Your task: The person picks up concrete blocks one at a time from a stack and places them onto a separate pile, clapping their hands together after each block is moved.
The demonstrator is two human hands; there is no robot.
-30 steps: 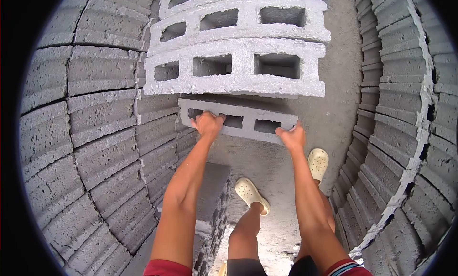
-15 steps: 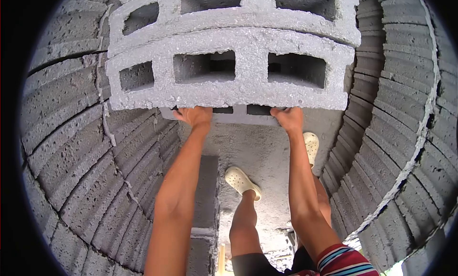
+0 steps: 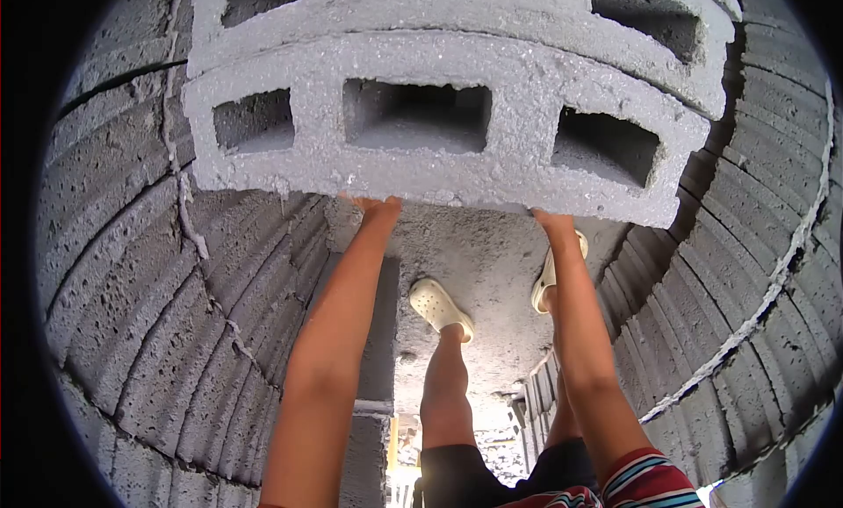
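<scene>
A stack of grey hollow concrete blocks [image 3: 421,170] fills the upper middle of the head view, with its hollow ends facing me. Both arms reach forward under the front edge of the lowest block in sight. My left hand [image 3: 379,208] is at the left part of that edge, and only its back and a bit of the fingers show. Towards the right part, my right hand [image 3: 551,218] goes under the same edge, its fingers mostly hidden. The lower block that both hands were gripping is now covered by the blocks above it.
A tall stack of grey blocks [image 3: 123,236] rises on the left and another [image 3: 746,271] on the right, leaving a narrow gap. On the rough concrete floor [image 3: 465,244] are my feet in cream clogs [image 3: 439,306]. Beside my left leg stands a low block [image 3: 373,359].
Both hands have gone further under the stack's front edge, and the lower block has passed out of sight. The stack looks larger and nearer. My right foot has shifted in view.
</scene>
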